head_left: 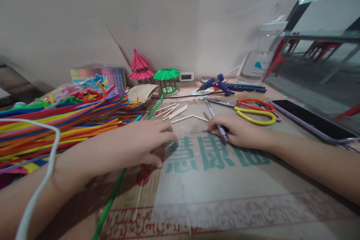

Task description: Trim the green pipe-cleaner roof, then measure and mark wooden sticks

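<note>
My right hand point(237, 130) is closed, with a slim pale purple pen point(214, 114) lying through its fingers and slanting away from me. Its fingertips are at the end of one of two thin wooden sticks point(182, 119) that meet in a shallow peak. Whether they pinch that stick is unclear. My left hand point(149, 138) hovers palm down over the printed cardboard point(208, 187), fingers apart and nothing in them. Beyond it several loose wooden sticks point(171, 111) lie in a small bunch.
Coloured pipe cleaners point(64, 131) heap up on the left. A green model pavilion point(168, 78) and a pink one point(140, 65) stand by the wall. A blue glue gun point(216, 83), scissors point(253, 110), a phone point(312, 118) and a plastic jug point(257, 62) are right.
</note>
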`<state>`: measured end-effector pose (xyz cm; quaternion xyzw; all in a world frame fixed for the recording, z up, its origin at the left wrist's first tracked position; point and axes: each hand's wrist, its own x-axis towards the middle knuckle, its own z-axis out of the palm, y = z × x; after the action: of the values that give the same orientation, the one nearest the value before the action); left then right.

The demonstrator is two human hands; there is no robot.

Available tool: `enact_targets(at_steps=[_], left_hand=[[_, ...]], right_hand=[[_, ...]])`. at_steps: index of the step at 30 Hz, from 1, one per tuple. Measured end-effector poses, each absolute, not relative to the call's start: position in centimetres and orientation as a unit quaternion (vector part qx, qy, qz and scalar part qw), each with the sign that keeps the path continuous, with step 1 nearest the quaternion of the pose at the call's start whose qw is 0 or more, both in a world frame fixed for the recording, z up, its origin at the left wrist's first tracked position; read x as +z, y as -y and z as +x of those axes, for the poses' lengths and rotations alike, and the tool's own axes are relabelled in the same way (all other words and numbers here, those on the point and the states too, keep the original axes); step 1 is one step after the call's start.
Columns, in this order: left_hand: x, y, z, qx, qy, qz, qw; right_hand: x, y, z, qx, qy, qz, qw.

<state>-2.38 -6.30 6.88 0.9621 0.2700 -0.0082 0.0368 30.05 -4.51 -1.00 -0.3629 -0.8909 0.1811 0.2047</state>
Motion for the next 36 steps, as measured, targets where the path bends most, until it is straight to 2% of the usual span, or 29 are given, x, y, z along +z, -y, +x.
enact_targets(at_steps=[3,10,18,21,24,28,32,34,36], left_hand=[[6.7,5.6,-2.0,-0.057,-0.233,0.969,0.055],[6.3,8.3,-1.1,-0.058,-0.182,0.970,0.152],[6.9,12.7,0.8,-0.059,-0.226,0.965,0.117],[7.0,13.4,1.5,-0.063,-0.213,0.972,0.081],[7.5,14.4,1.7,-0.054,-0.164,0.985,-0.002],[9.2,15.4,0.7,0.053,-0.111,0.987,-0.102],[10.0,14.1,-0.5,0.214,-0.222,0.926,-0.219],[9.4,12.6,-0.5,0.192,-0.317,0.899,-0.232],[8.0,10.9,-0.2,0.138,-0.361,0.905,-0.177]], right_hand=[[-0.9,4.5,30.0,0.177,0.892,-0.363,0.204],[-0.9,4.5,30.0,0.177,0.892,-0.360,0.209],[-0.6,4.8,29.8,0.182,0.890,-0.369,0.199],[-0.6,4.8,29.9,0.179,0.890,-0.367,0.201],[-0.5,4.7,29.9,0.175,0.891,-0.367,0.200],[-0.6,4.6,29.8,0.174,0.891,-0.367,0.201],[-0.7,4.6,29.8,0.178,0.892,-0.361,0.205],[-0.8,4.6,29.8,0.180,0.892,-0.359,0.207],[-0.8,4.6,29.9,0.182,0.892,-0.359,0.206]])
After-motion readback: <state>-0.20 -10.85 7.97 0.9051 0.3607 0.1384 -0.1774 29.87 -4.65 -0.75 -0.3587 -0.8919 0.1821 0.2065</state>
